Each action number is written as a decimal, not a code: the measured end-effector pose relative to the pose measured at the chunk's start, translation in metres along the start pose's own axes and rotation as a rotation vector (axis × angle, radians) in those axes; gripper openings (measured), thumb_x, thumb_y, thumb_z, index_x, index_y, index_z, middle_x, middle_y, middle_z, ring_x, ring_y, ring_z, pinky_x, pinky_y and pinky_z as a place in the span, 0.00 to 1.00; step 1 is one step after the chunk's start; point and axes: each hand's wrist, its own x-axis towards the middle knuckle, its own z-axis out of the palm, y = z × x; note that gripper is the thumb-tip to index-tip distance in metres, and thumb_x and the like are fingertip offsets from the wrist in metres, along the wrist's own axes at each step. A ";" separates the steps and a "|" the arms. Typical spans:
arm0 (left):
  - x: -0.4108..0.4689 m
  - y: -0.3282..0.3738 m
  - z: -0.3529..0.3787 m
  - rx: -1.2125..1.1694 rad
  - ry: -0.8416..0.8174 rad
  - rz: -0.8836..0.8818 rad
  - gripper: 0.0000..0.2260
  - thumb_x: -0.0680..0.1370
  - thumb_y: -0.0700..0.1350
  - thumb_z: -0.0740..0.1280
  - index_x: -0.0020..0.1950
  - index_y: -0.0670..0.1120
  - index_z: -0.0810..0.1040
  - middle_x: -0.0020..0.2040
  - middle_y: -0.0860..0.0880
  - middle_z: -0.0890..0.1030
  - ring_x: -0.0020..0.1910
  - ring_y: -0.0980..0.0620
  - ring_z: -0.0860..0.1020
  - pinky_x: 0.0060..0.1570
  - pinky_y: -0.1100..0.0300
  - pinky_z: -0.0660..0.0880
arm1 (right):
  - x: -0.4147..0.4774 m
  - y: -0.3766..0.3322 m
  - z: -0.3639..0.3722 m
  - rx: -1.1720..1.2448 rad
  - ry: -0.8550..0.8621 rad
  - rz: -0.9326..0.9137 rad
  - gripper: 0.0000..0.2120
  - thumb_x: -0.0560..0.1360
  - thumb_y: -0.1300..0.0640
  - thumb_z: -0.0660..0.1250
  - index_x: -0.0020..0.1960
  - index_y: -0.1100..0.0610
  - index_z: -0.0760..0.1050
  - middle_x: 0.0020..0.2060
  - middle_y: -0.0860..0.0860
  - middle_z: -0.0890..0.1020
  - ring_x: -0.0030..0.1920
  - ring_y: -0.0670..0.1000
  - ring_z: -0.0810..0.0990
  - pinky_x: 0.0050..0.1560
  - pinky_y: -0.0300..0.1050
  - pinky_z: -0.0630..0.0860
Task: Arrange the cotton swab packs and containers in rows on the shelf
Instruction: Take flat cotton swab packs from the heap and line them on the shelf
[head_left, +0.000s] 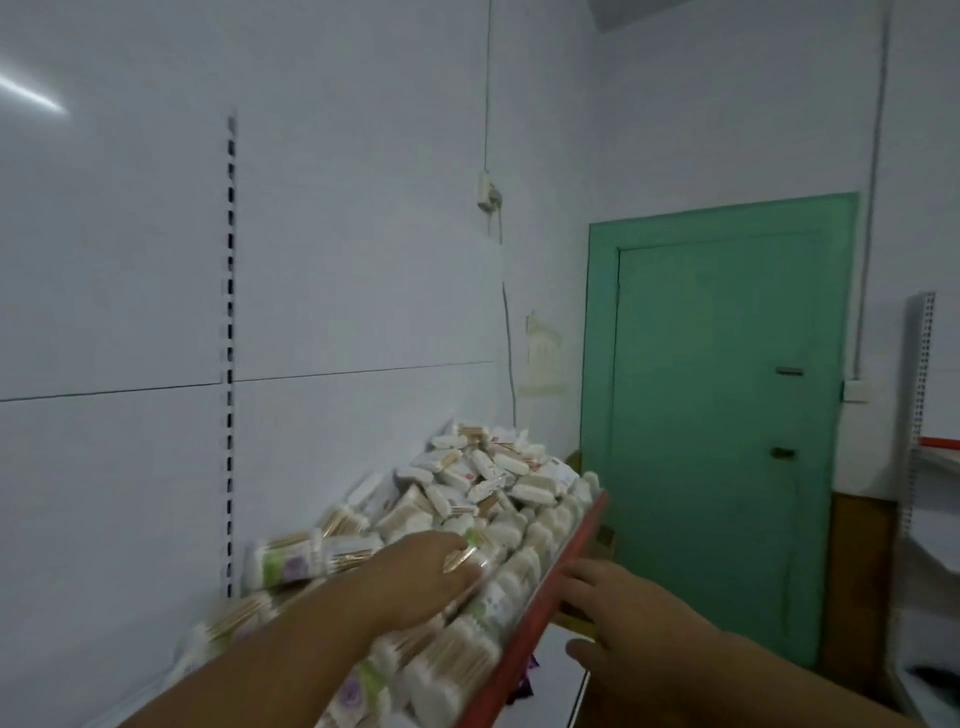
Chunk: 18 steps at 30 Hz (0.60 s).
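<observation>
- Swab container (471, 559) lies in the front row on the shelf (563, 558), against its red lip.
- Left hand (415, 571) curls over it, probably seating it in line.
- Loose packs (483, 467) are heaped behind, unsorted.
- Right hand (623, 618), fingers loosely spread and holding nothing, hovers just below the lip.

Small white cotton swab packs (488, 473) are lying heaped loosely at the shelf's (576, 540) far end. Clear containers (519, 569) are lining its red front lip in a row; green-labelled containers (291, 564) are lying sideways behind.
</observation>
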 end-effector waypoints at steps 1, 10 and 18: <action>0.014 -0.003 0.004 0.005 0.010 0.015 0.21 0.80 0.59 0.58 0.70 0.51 0.71 0.69 0.50 0.73 0.64 0.54 0.72 0.58 0.63 0.67 | 0.008 0.015 0.005 -0.002 -0.003 0.017 0.27 0.75 0.43 0.61 0.73 0.43 0.61 0.71 0.42 0.63 0.70 0.47 0.62 0.69 0.47 0.65; 0.125 -0.016 0.037 0.003 0.164 0.034 0.13 0.77 0.57 0.63 0.60 0.59 0.76 0.51 0.69 0.71 0.54 0.66 0.70 0.49 0.79 0.62 | 0.127 0.161 0.040 0.039 0.174 0.020 0.19 0.76 0.49 0.62 0.67 0.45 0.69 0.63 0.43 0.71 0.62 0.46 0.70 0.62 0.44 0.71; 0.213 -0.004 0.045 0.148 0.082 -0.071 0.12 0.77 0.57 0.62 0.58 0.56 0.78 0.51 0.60 0.80 0.49 0.64 0.76 0.51 0.67 0.73 | 0.245 0.233 0.075 0.136 0.301 -0.309 0.24 0.73 0.50 0.67 0.69 0.48 0.70 0.70 0.49 0.69 0.70 0.49 0.64 0.70 0.41 0.59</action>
